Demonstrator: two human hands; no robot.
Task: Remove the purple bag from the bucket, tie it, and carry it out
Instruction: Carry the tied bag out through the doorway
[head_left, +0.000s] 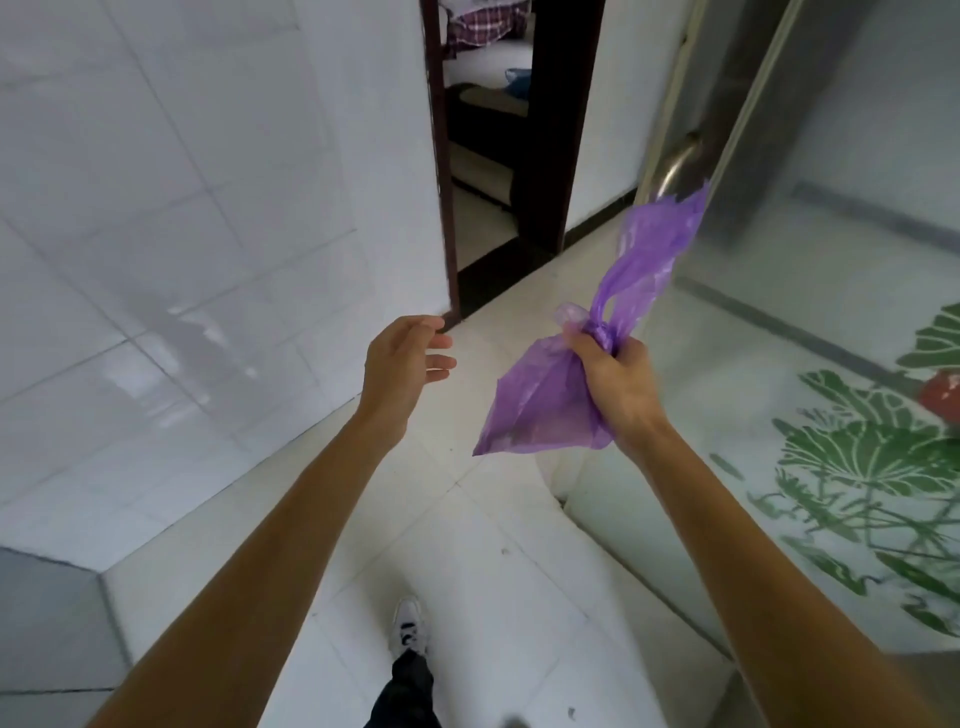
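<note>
One purple bag (545, 400) — apparently knotted — right hand (613, 374) gripping.

thin translucent plastic purple bag (540, 400), glossy wall tiles (156, 208)

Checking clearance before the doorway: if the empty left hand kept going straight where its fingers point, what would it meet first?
Probably the purple bag held by the right hand; the left hand points right, though depth is unclear.

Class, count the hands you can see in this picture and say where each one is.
2. The left hand is open and empty, near the middle of the view. The right hand is beside it, its grip shut on the purple bag at the knot.
</note>
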